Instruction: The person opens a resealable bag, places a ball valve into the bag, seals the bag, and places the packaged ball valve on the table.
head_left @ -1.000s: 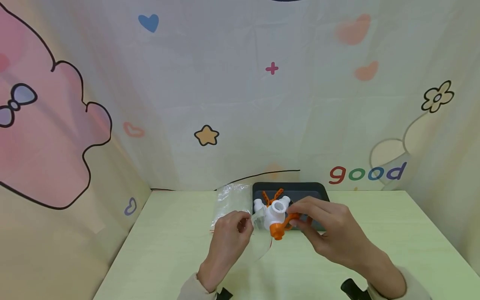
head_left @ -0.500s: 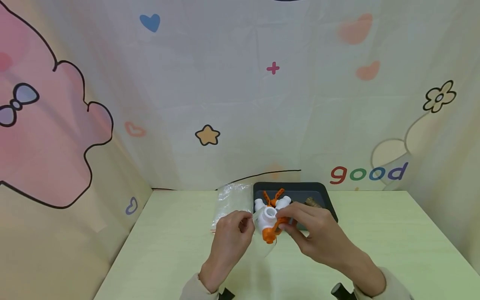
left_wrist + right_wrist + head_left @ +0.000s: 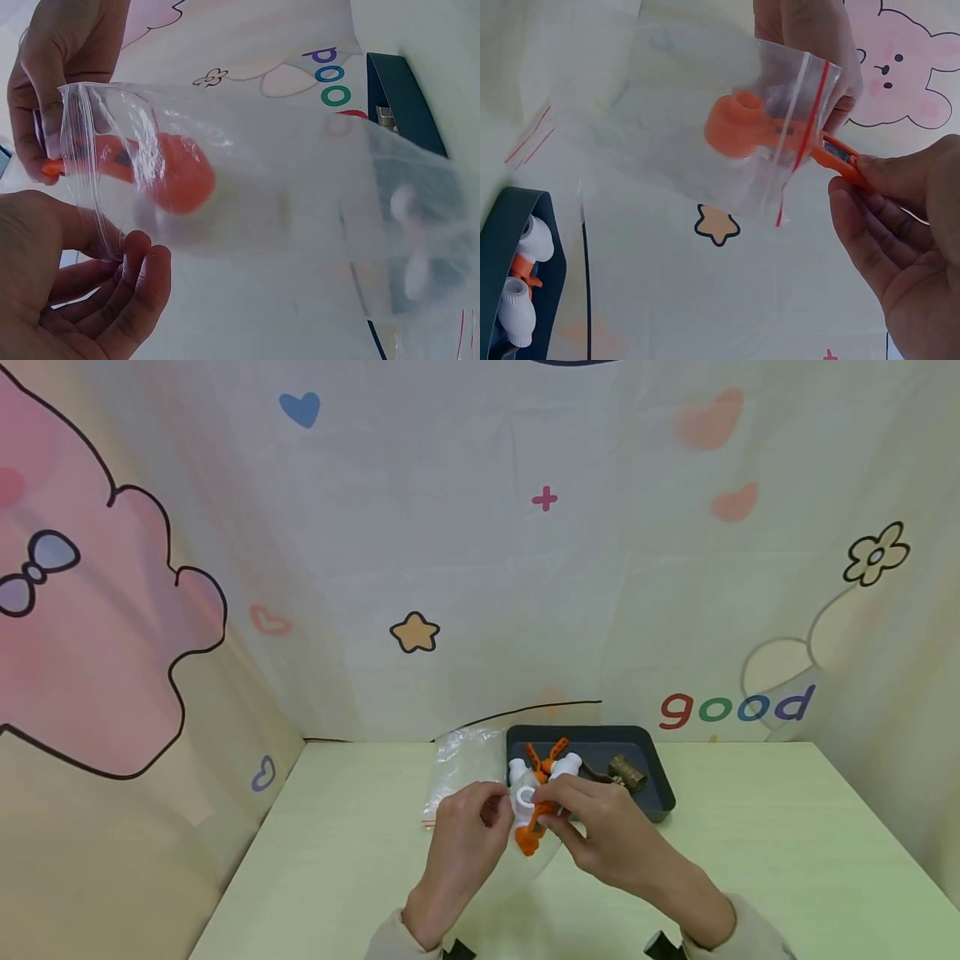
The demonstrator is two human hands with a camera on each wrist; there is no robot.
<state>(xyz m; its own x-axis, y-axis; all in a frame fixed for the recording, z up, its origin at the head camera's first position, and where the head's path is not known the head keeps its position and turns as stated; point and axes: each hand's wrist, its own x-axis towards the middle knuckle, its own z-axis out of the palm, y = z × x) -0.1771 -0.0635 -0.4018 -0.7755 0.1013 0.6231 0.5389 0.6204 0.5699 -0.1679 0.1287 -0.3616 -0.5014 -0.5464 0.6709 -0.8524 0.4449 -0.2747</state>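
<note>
In the head view my left hand (image 3: 467, 839) pinches the mouth of a clear zip bag (image 3: 300, 210), which stretches away from me. My right hand (image 3: 618, 827) grips the orange handle of a white and orange plastic tap (image 3: 528, 840) between thumb and fingers. Most of the tap is inside the bag, past the red zip line in the right wrist view. The end of its orange handle (image 3: 841, 159) still sticks out of the mouth, held by my right fingertips. In the left wrist view the tap's white part is blurred behind the plastic.
Behind my hands a dark tray (image 3: 664, 797) holds another white and orange tap (image 3: 566, 765) and a brass fitting (image 3: 627, 771). A flat clear bag (image 3: 467, 764) lies left of the tray. A printed curtain (image 3: 480, 552) hangs at the table's far edge.
My right hand has moved left and slightly down, carrying the tap into the bag's mouth. My left hand stays nearly in place. The brass fitting in the tray has come into view.
</note>
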